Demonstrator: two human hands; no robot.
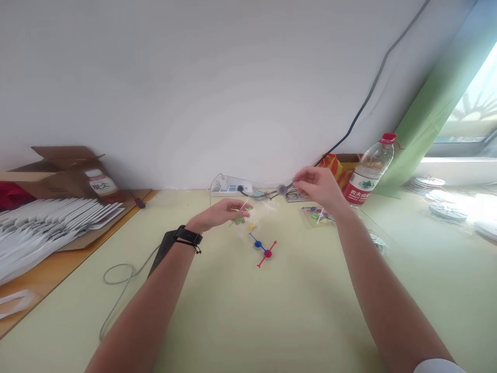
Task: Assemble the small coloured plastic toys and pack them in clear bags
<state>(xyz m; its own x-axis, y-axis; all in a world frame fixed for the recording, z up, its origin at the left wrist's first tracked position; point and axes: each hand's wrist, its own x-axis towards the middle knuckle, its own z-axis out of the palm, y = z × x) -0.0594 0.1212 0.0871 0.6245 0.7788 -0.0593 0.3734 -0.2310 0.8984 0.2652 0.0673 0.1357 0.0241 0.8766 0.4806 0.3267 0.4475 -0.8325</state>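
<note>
My right hand (318,187) is raised above the table, finger and thumb pinching one end of a dark arrow spinner (281,190) with a round grey hub. Lower and to the left, my left hand (217,213) has its fingers closed on a clear plastic bag (264,209). Green pieces (239,219) and a yellow piece (252,227) show in or beside the bag; which, I cannot tell. In front of the hands, a blue arrow spinner (258,244) and a red arrow spinner (267,254) lie on the table, touching or overlapping.
A power strip (230,186) lies against the wall. Right of it are a clear pack of coloured pieces (318,216) and a large water bottle (367,176). White stacked items (58,223), a cardboard box (50,178) and a labelled bottle (103,185) stand left. A grey cable (130,274) curls nearby.
</note>
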